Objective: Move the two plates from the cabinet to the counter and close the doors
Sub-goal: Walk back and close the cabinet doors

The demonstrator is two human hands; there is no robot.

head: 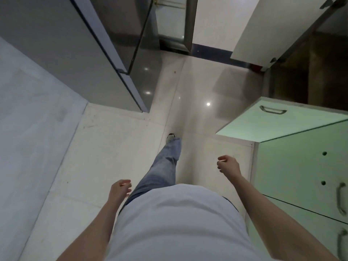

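Glossy pale tiled kitchen floor [197,87], camera looking straight down — person walking, no plates anywhere in view. Nearest: white shirt, both bare forearms swung out. Left hand [120,189] beside the thigh, its grip loosely curled and holding nothing. Right hand [228,163] likewise — fingers half bent, empty, near the pale green cabinet with metal bar handles [301,176] but not touching it. One leg in blue jeans [165,162] steps forward, grey shoe [171,137] on the floor. Left side: blue-grey wall, then a tall dark grey glossy fridge [79,46]. Further right: a pale green door with a metal pull [273,117] standing open over a dark interior; beyond it a white door [267,29], also open.

Task's plates presumably inside a cabinet — contents too dark to tell. Judgement: plates likely rigid, brittle, smooth and a bit slippery, moderately heavy as a pair; take by the rim with thumb on top and fingers under, one per hand or stacked with both. No desk visible yet.
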